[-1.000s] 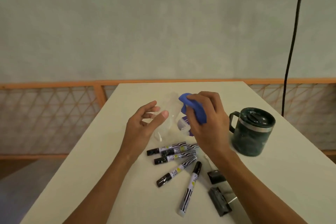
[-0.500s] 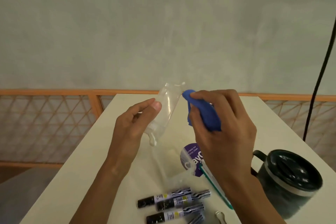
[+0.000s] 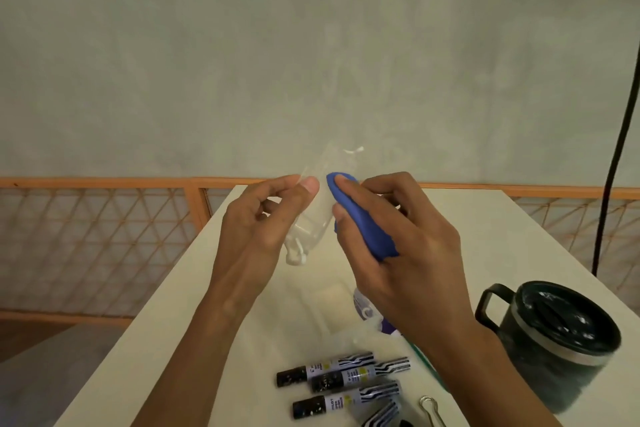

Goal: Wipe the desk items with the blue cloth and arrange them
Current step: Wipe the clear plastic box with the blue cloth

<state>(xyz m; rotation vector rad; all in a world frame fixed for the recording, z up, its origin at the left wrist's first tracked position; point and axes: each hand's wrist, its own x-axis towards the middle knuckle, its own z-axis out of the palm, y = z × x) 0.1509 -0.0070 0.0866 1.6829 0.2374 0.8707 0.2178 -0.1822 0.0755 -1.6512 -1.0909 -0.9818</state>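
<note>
Both hands are raised above the far half of the pale bench (image 3: pixel 194 329), facing each other with a clear plastic piece (image 3: pixel 320 210) between them. The left hand (image 3: pixel 263 229) pinches that piece, thumb on the near face and curled fingers behind it, so it hangs tilted, its upper end leaning right and its whitish lower end just below the palm. It is so transparent that I cannot say for sure what it is, perhaps a small sleeve or bag. The right hand (image 3: pixel 408 253) is closed around the blue cloth (image 3: pixel 360 218), which is bunched under the fingers and thumb; the cloth's rounded tip presses against the right side of the clear piece, just beside the left thumb. Below the right wrist lies a purple-labelled packet (image 3: pixel 367 310), partly hidden. Nearer the camera, several black-capped markers (image 3: pixel 343 373) lie side by side on the bench, with a metal clip (image 3: pixel 429 407) by the lower edge. A dark lidded mug (image 3: pixel 561 347) stands at the right, well apart from the cloth.
</note>
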